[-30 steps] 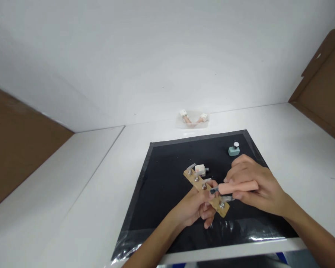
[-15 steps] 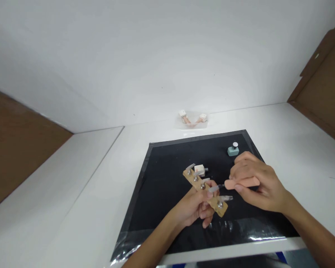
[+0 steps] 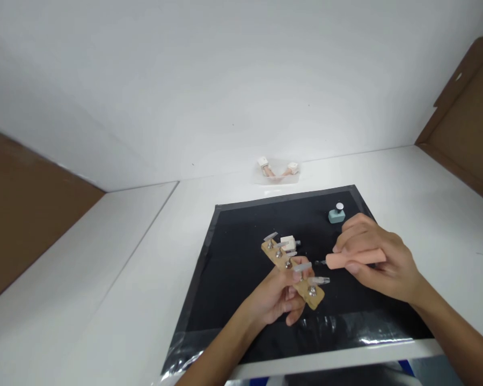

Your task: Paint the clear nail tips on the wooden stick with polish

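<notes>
My left hand (image 3: 279, 295) grips a wooden nail tip stand (image 3: 312, 301) above the mat. The stand slants across the view and bears several nail tips on round metal posts. A whitish nail tip (image 3: 302, 267) sits close to my thumb. My right hand (image 3: 380, 262) is closed around a nail polish brush (image 3: 354, 259) with a peach handle. Its dark bristle end points left, a small gap away from that nail tip. A cream bottle (image 3: 288, 243) lies on its side just behind the stand. Part of the stand is hidden by my left fingers.
A black mat (image 3: 241, 225) covers the middle of the white table (image 3: 132, 279). A teal bottle (image 3: 336, 216) with a silvery round top stands at its back right. Behind the mat is a clear tray (image 3: 277, 180) with two white-and-peach pieces. Brown panels border both sides.
The brush has drawn back to the right, off the nail tip it was touching. My left hand and the stand have shifted slightly left and up.
</notes>
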Motion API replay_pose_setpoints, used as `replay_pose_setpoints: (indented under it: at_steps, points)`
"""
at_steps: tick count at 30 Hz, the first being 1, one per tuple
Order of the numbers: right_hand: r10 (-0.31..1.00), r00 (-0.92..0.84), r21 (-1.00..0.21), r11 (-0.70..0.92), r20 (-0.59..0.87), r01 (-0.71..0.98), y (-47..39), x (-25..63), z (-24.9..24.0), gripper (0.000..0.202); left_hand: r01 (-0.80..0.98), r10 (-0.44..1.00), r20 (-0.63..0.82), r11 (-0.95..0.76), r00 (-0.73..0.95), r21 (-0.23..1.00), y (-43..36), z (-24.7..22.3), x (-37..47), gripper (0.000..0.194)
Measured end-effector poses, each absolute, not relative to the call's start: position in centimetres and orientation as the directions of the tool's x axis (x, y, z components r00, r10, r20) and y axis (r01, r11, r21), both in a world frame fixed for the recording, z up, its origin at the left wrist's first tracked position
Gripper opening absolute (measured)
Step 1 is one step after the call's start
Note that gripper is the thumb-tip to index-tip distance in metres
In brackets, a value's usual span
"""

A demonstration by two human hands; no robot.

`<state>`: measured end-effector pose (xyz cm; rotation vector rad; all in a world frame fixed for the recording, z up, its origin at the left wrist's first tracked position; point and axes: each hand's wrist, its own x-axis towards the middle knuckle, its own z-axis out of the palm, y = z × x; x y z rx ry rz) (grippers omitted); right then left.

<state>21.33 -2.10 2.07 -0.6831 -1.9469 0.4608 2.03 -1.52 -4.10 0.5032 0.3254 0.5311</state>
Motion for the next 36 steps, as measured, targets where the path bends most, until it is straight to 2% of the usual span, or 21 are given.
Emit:
replay_pose_setpoints:
  at_steps: [4,9,11,14,18,20,26,29,32,36]
  points:
    - [0.613,-0.41,-0.593,0.782,0.675,0.192,-2.1,21.2,2.1,0.004,-0.398,0.539,-0.16,0.763,0.827,0.51,-1.5,-4.3,2.0,0.02]
    - [0.668,-0.346,-0.623,0.742,0.659,0.247,-2.2,21.2,1.9,0.006,-0.386,0.538,-0.16,0.753,0.828,0.532,-1.7,-4.6,1.9,0.018]
    - [0.67,-0.33,-0.65,0.737,0.665,0.185,-2.2,21.1,1.9,0.003,-0.379,0.537,-0.167,0.752,0.827,0.539,-1.7,-4.7,1.9,0.018]
    - [0.653,-0.377,-0.668,0.736,0.657,0.11,-2.1,20.9,1.9,0.01,-0.344,0.519,-0.195,0.759,0.832,0.552,-1.6,-4.6,1.9,0.018]
    - [0.676,-0.389,-0.674,0.72,0.626,0.167,-2.2,20.8,1.9,0.003,-0.329,0.522,-0.221,0.758,0.824,0.563,-1.7,-4.3,2.0,0.024]
    - [0.705,-0.347,-0.685,0.7,0.619,0.2,-2.3,20.9,1.9,0.008,-0.315,0.521,-0.234,0.755,0.821,0.575,-1.7,-4.1,2.1,0.025]
    - [0.722,-0.352,-0.752,0.656,0.596,0.07,-2.4,20.9,1.8,0.005,-0.278,0.501,-0.242,0.751,0.831,0.599,-1.8,-4.1,2.3,0.029]
    - [0.735,-0.365,-0.756,0.645,0.572,0.115,-2.4,20.9,1.7,0.004,-0.257,0.501,-0.262,0.745,0.825,0.616,-1.8,-4.0,2.4,0.033]
    - [0.767,-0.324,-0.761,0.624,0.553,0.179,-2.3,21.3,1.6,0.015,-0.247,0.512,-0.267,0.728,0.816,0.64,-1.9,-3.7,2.4,0.036]
    - [0.788,-0.27,-0.798,0.594,0.553,0.1,-2.3,21.5,1.4,0.01,-0.24,0.529,-0.247,0.689,0.812,0.684,-1.9,-3.5,2.5,0.034]
